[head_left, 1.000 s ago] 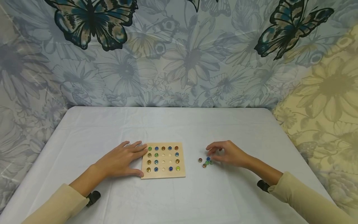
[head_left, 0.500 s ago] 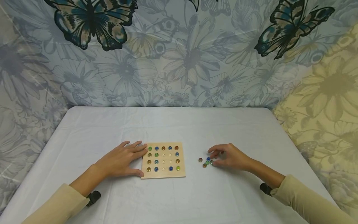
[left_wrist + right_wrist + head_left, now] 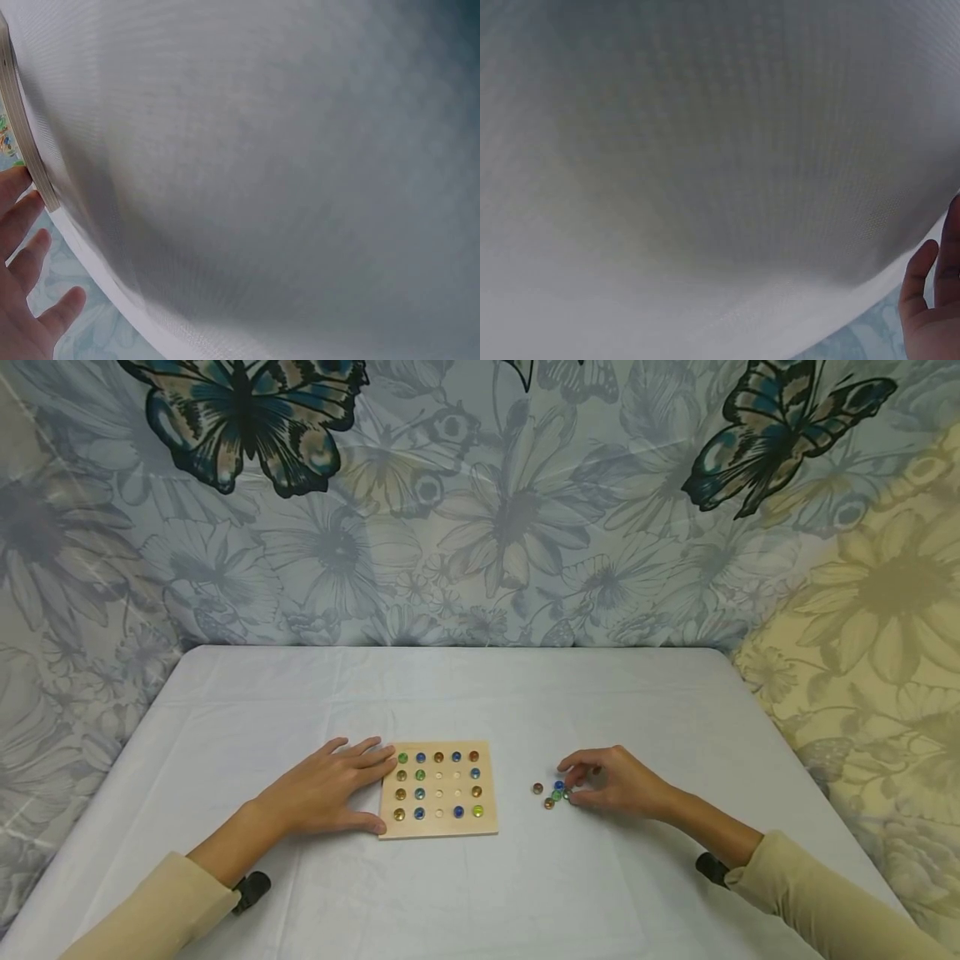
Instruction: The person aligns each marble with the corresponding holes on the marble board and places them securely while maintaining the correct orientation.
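A pale wooden marble board [image 3: 486, 827] lies flat on the white table, glass marbles in most of its hollows and several hollows bare, mainly around the middle. My left hand [image 3: 326, 785] rests at its left side, fingers spread, with fingertips on the upper left corner and thumb at the lower left one. To the right of the board lies a small group of loose marbles [image 3: 556, 796] in blue, green and brown. My right hand [image 3: 618, 783] is right beside them, fingers bent and apart from the thumb, whose tip is right at a clear greenish marble [image 3: 567, 794].
A white cloth covers the table [image 3: 480, 902]. Behind it hangs a fabric backdrop [image 3: 517, 552] with flowers and butterflies. One brown marble [image 3: 537, 788] sits a little left of the group. Dark cameras [image 3: 251, 892] are strapped to the wrists.
Over the last second my right hand has shifted slightly down and right, its thumb coming to the right edge of the marble group. My left hand and the board have stayed put.
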`<action>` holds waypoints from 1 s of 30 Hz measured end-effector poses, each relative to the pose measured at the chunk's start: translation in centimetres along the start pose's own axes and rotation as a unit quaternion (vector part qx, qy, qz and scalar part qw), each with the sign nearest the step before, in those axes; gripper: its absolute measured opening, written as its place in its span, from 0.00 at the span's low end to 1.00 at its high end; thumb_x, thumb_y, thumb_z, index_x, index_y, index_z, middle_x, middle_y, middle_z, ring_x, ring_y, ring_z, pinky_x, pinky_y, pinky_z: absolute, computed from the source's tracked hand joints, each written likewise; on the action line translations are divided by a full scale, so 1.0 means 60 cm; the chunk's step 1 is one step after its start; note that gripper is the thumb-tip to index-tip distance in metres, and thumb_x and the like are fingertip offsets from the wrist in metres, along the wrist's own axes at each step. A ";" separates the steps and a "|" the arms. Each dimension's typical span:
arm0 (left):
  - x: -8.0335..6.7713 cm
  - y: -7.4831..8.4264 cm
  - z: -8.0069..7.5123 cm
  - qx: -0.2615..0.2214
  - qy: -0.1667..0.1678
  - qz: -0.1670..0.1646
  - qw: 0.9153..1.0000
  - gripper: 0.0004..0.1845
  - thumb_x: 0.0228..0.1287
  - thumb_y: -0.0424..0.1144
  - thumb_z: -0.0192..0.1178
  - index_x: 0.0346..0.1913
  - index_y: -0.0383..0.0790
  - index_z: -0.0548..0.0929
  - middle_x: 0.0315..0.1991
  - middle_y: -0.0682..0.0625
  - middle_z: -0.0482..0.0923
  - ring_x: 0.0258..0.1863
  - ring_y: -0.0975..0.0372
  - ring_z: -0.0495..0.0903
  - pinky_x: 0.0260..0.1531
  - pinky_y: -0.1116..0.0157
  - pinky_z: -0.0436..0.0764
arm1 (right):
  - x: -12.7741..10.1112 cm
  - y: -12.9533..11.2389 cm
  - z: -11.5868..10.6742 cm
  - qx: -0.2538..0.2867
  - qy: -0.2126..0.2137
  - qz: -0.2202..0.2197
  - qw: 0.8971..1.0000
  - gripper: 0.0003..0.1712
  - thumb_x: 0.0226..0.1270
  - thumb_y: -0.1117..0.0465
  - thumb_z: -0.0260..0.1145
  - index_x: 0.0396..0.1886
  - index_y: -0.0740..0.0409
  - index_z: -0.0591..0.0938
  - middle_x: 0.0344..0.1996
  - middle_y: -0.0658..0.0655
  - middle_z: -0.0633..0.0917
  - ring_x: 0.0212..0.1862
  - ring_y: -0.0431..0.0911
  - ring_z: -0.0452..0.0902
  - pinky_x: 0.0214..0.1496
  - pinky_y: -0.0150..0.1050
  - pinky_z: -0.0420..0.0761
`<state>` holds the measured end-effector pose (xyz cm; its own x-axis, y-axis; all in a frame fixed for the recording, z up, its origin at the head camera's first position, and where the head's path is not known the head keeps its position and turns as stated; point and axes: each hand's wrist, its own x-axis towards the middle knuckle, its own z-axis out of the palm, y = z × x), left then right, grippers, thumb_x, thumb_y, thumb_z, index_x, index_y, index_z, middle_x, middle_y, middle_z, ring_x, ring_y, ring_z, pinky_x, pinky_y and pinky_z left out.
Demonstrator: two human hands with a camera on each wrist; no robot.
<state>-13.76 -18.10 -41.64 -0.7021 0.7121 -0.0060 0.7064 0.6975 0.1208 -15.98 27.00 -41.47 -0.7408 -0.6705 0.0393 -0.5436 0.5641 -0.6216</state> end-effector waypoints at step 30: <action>0.001 0.003 -0.002 -0.004 -0.004 -0.005 1.000 0.52 0.57 0.78 0.50 0.73 0.41 0.70 0.73 0.47 0.65 0.72 0.49 0.63 0.67 0.42 0.62 | 0.028 -0.023 -0.018 -0.026 0.018 -0.028 0.999 0.18 0.57 0.68 0.76 0.48 0.60 0.85 0.35 0.44 0.88 0.38 0.37 0.83 0.42 0.41 0.81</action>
<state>-13.70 -17.94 -41.52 -0.7085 0.7055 -0.0156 0.6983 0.7041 0.1292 -16.88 25.62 -39.70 -0.7226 -0.6838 0.1014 -0.6033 0.5521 -0.5755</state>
